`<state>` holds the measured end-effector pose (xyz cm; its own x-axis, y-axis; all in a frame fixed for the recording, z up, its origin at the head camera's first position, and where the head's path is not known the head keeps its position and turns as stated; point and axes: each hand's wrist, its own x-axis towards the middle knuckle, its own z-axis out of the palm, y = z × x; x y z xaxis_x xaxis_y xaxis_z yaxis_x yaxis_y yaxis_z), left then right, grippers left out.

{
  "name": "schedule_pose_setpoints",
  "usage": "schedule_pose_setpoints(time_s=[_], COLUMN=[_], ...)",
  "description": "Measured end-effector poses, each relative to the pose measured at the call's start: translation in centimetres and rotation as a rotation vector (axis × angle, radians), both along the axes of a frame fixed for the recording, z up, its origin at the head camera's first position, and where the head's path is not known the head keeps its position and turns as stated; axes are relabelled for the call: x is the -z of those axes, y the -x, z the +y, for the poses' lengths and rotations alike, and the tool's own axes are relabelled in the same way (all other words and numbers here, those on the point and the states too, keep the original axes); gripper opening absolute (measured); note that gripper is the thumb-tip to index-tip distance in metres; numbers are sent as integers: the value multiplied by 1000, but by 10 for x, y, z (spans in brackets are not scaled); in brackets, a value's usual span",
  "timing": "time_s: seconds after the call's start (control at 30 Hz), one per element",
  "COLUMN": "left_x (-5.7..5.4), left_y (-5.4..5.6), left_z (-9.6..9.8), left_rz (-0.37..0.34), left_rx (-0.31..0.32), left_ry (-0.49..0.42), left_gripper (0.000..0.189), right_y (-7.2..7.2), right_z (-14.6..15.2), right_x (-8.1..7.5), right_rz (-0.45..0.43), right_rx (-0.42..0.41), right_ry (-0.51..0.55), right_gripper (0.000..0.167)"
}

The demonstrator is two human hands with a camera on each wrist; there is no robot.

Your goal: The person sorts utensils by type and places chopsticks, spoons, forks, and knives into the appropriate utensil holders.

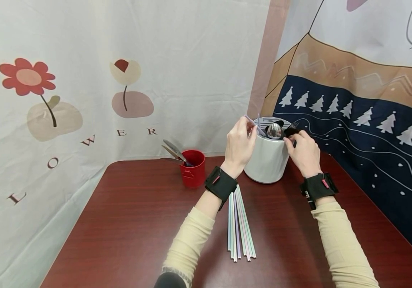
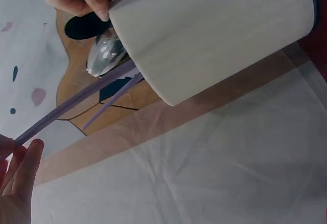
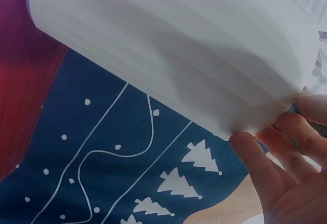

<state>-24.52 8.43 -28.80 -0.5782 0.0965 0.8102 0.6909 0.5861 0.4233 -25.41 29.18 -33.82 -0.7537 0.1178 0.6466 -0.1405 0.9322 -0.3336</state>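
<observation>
A white utensil holder [image 1: 266,162] stands upright at the back right of the table. My left hand [image 1: 239,146] pinches the upper end of a purple straw [image 2: 99,84], whose lower end dips inside the holder's rim. Beside it, a second purple straw [image 2: 111,102] leans out of the holder. My right hand [image 1: 304,154] grips the holder's rim on the right side, fingertips at the edge in the right wrist view. A shiny metal spoon [image 1: 274,131], a fork [image 1: 293,125] and dark utensils poke out of the top. The holder's inside is hidden.
Several pastel straws [image 1: 241,228] lie in a loose bundle on the dark red table [image 1: 137,224], near my left forearm. A red cup [image 1: 193,172] with metal cutlery [image 1: 174,151] leaning left stands left of the holder. Printed cloth [image 1: 191,80] hangs behind the table.
</observation>
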Motion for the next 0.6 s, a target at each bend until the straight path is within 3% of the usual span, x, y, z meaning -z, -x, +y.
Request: schedule_pose_setpoints(time_s=[0.3, 0.6], left_x=[0, 7], left_y=[10, 13], left_z=[5, 7], left_rz=[-18, -119], left_rx=[-11, -44], left_ry=[86, 177], left_gripper=[13, 27], right_y=[0, 0], right_z=[0, 1], right_x=[0, 1], right_rz=[6, 11], right_rx=[0, -2], right_ry=[0, -1], right_gripper=[28, 28])
